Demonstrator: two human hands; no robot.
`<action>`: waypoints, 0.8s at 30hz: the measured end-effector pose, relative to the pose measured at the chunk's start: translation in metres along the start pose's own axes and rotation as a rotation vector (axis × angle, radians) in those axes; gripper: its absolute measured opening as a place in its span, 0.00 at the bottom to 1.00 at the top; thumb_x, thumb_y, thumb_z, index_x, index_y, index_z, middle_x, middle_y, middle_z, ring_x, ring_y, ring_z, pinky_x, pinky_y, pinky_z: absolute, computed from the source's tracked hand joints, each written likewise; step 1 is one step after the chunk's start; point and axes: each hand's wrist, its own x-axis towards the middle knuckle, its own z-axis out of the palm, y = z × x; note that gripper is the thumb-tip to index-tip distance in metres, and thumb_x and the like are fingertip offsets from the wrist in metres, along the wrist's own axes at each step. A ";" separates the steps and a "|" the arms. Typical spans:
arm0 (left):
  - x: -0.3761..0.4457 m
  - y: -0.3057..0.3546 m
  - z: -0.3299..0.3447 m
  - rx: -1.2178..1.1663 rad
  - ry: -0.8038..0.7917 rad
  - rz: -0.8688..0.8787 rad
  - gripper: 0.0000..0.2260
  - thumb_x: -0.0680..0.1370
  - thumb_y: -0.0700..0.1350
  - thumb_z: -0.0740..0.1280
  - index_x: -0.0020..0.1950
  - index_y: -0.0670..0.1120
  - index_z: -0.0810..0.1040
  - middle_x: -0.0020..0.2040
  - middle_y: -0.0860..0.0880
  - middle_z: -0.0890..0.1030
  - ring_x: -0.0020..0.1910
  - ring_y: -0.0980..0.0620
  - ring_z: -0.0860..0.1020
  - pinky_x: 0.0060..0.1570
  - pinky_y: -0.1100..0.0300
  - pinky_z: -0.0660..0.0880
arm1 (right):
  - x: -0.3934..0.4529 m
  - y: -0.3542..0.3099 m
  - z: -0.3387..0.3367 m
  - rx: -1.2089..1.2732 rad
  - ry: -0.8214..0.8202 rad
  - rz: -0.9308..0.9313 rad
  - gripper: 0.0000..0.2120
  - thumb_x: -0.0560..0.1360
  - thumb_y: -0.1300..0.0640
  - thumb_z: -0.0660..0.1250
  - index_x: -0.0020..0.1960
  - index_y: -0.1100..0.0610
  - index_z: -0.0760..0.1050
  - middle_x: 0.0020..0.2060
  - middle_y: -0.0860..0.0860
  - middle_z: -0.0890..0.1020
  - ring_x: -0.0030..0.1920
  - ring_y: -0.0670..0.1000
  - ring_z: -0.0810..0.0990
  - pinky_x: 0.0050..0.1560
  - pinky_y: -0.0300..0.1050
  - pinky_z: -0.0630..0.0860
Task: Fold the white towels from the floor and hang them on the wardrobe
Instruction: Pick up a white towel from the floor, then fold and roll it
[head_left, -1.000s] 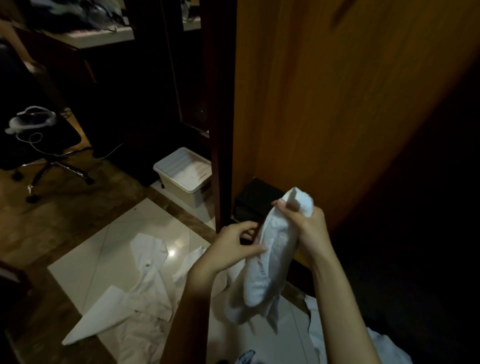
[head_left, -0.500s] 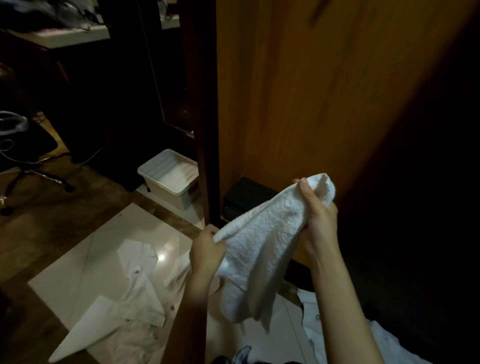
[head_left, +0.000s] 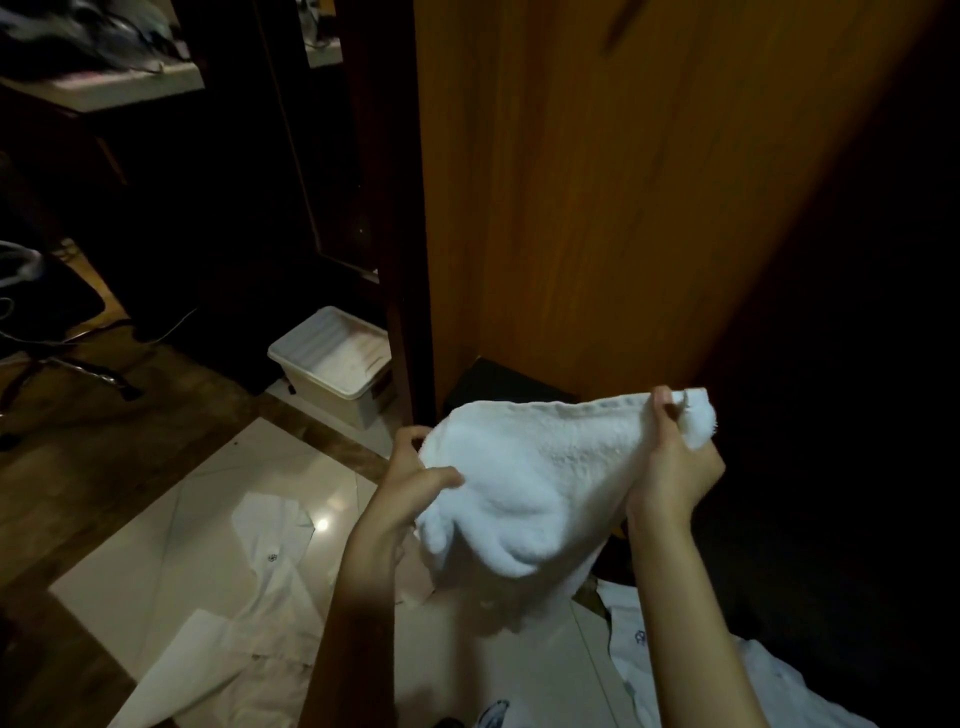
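Observation:
A white towel (head_left: 540, 478) is stretched in the air between my two hands, its top edge almost level and its middle sagging down. My left hand (head_left: 415, 478) pinches the towel's left end, thumb on top. My right hand (head_left: 675, 457) grips the right end, with a tuft of cloth sticking out past the fingers. Behind the towel stands the wooden wardrobe (head_left: 623, 197), its side panel lit orange. More white cloths (head_left: 270, 561) lie spread on the pale floor tiles below my left arm, and another white cloth (head_left: 675, 654) lies under my right arm.
A white lidded plastic box (head_left: 332, 358) sits on the floor left of the wardrobe's dark post. A black box (head_left: 498, 384) stands at the wardrobe's foot. An office chair base (head_left: 62, 364) is at the far left. The right side is in deep shadow.
My hands have drawn apart, pulling the bunched towel out wide and level. The right hand moved right, the left stayed low at the left end.

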 end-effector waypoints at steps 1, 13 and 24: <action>-0.001 0.002 -0.003 0.033 -0.022 0.028 0.28 0.71 0.30 0.69 0.67 0.44 0.63 0.57 0.45 0.71 0.47 0.51 0.72 0.42 0.59 0.72 | 0.003 0.004 -0.004 0.003 0.045 0.017 0.03 0.74 0.53 0.70 0.45 0.50 0.76 0.39 0.45 0.80 0.38 0.38 0.79 0.38 0.31 0.72; 0.013 -0.028 -0.037 0.592 0.095 0.297 0.18 0.68 0.31 0.65 0.58 0.38 0.78 0.53 0.43 0.78 0.49 0.51 0.74 0.42 0.70 0.65 | 0.013 0.010 -0.020 0.008 0.060 0.095 0.02 0.76 0.55 0.68 0.46 0.48 0.76 0.40 0.44 0.80 0.40 0.37 0.79 0.40 0.31 0.72; 0.007 -0.048 -0.022 0.357 0.178 0.226 0.10 0.77 0.34 0.64 0.43 0.47 0.79 0.40 0.50 0.81 0.42 0.55 0.78 0.39 0.74 0.68 | 0.019 0.012 -0.027 -0.057 0.108 0.041 0.04 0.75 0.54 0.69 0.42 0.52 0.76 0.37 0.45 0.79 0.38 0.39 0.78 0.36 0.30 0.70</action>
